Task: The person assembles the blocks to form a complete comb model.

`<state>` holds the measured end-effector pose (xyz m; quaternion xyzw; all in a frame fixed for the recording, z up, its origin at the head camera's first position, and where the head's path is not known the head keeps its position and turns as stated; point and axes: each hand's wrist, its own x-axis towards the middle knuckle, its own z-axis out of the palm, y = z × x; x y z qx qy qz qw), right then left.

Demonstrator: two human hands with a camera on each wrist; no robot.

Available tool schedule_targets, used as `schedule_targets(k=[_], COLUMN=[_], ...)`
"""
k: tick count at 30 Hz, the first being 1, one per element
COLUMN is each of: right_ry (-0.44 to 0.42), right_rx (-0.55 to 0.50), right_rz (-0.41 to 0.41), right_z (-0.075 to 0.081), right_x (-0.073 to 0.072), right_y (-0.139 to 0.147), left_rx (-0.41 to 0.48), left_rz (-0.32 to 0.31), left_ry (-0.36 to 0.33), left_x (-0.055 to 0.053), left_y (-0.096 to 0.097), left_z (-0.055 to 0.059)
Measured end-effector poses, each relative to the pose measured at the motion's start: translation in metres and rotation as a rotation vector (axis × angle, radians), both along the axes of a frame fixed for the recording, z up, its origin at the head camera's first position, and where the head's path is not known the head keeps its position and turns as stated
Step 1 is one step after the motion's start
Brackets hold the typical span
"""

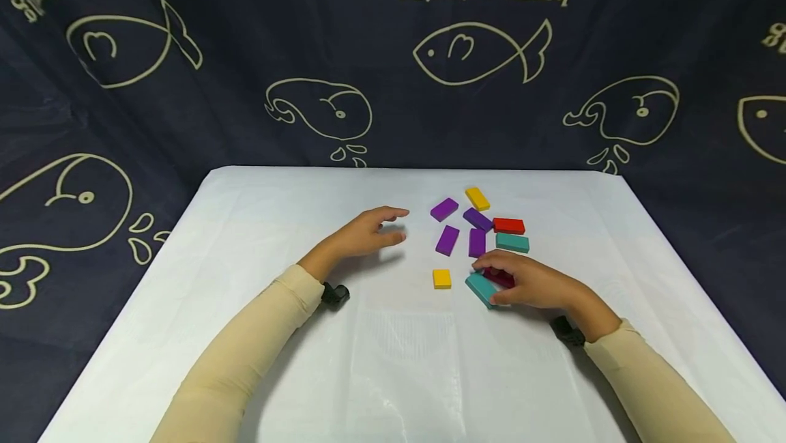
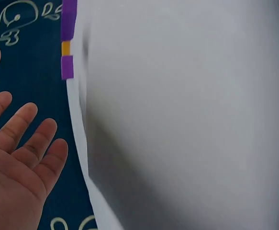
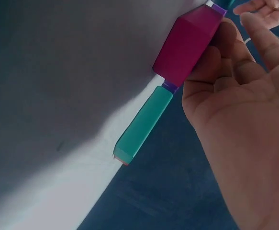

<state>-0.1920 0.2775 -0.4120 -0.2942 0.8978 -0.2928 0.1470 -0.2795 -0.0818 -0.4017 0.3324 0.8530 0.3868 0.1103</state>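
My right hand [image 1: 531,281] is low over the table, its curved fingers reaching across a dark magenta block [image 1: 500,279]. Its thumb is right at the lower end of a tilted teal block [image 1: 479,289]. In the right wrist view, bent fingers [image 3: 208,62] overlap the far side of the magenta block [image 3: 192,43], and the thumb stands apart from it. Left of the blocks, my left hand [image 1: 362,233] hovers with fingers spread and nothing in it; the left wrist view shows its bare palm [image 2: 15,182]. A small yellow block [image 1: 441,279] lies between the hands.
Several purple blocks [image 1: 447,240] lie loosely grouped beyond the right hand. A yellow block [image 1: 477,198] is at the back, with a red block [image 1: 508,226] and another teal block [image 1: 512,243] to the right. The white tabletop [image 1: 405,375] ends at a dark printed cloth [image 1: 393,54].
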Motion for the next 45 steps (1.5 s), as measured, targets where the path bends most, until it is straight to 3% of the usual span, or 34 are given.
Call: schedule_targets(k=[11, 21, 28, 34, 45], right_ry=[-0.045, -0.031, -0.033, -0.042, -0.014], right_rx=[0.036, 0.057, 0.074, 0.084, 0.066], right_rz=[-0.005, -0.025, -0.017, -0.02, 0.034], right_z=[0.003, 0.004, 0.002, 0.003, 0.002], right_x=[-0.001, 0.002, 0.001, -0.001, 0.0], right_y=[-0.003, -0.002, -0.005, -0.007, -0.006], left_rx=[-0.071, -0.139, -0.139, -0.136, -0.219], left_rz=[-0.083, -0.097, -0.052, -0.074, -0.086], left_ry=[0.05, 0.073, 0.003, -0.016, 0.067], left_x=[-0.003, -0.012, -0.015, -0.017, -0.022], left_y=[0.035, 0.061, 0.067, 0.074, 0.086], left_z=[-0.009, -0.014, -0.015, -0.013, -0.02])
